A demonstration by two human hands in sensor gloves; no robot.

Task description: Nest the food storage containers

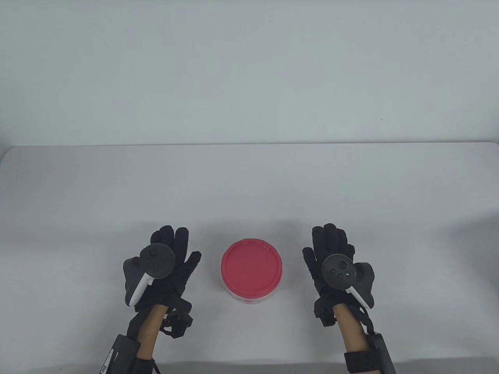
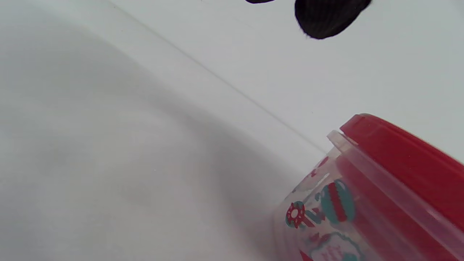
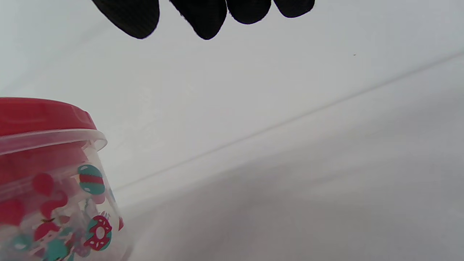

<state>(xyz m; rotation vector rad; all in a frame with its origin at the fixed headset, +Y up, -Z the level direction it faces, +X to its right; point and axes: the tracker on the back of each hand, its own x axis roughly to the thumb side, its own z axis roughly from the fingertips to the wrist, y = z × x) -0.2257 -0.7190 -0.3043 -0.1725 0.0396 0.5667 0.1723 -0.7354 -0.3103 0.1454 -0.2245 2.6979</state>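
A round clear container (image 1: 251, 295) with a red lid (image 1: 252, 270) and red and teal printed patterns stands on the white table (image 1: 249, 187) near its front edge. Red shows through its wall in the left wrist view (image 2: 362, 210) and the right wrist view (image 3: 47, 188). My left hand (image 1: 171, 249) lies flat and open to the left of it, apart from it. My right hand (image 1: 331, 245) lies flat and open to the right of it, apart from it. Both hands hold nothing. Only fingertips (image 3: 206, 18) show at the top of the wrist views.
The table's far edge (image 1: 249, 145) meets a plain white wall. The table's front edge lies just below my wrists.
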